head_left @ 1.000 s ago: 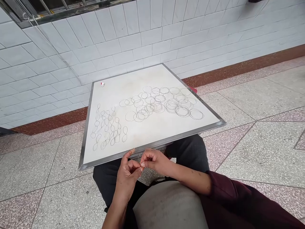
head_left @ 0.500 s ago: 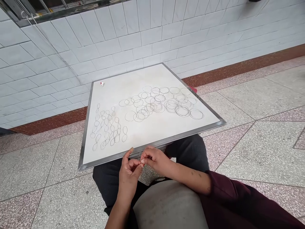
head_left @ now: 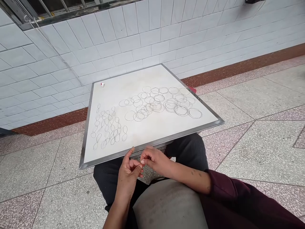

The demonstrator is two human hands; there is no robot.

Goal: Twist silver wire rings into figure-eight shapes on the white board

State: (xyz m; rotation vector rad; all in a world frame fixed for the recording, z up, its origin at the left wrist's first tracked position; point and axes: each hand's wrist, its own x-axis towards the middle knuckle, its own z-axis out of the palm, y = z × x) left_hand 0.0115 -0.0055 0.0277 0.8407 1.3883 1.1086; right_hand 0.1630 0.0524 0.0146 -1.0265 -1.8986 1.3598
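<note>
Above my lap, at the near edge of a white table (head_left: pixel 152 128), my left hand (head_left: pixel 130 168) and my right hand (head_left: pixel 152 160) meet fingertip to fingertip. Thumb and fingers are pinched on both; whatever lies between them is too small to make out. One left finger points up toward the table's metal rim. On the tabletop, thin dark wire-like rings (head_left: pixel 181 110) overlap in a broad cluster at the right. Figure-eight loops (head_left: pixel 124 133) of similar thin strand lie in a group at the left.
A small red and white object (head_left: pixel 102 85) sits at the table's far left corner. The table's far edge is by a white tiled wall (head_left: pixel 133 47). Something red (head_left: pixel 192 90) shows beyond the right edge. My knees (head_left: pixel 190 149) are partly under the near edge.
Both hands stay pinched together in nearly the same place, with only slight finger movement. The view has shifted slightly. The rings and loops look unchanged.
</note>
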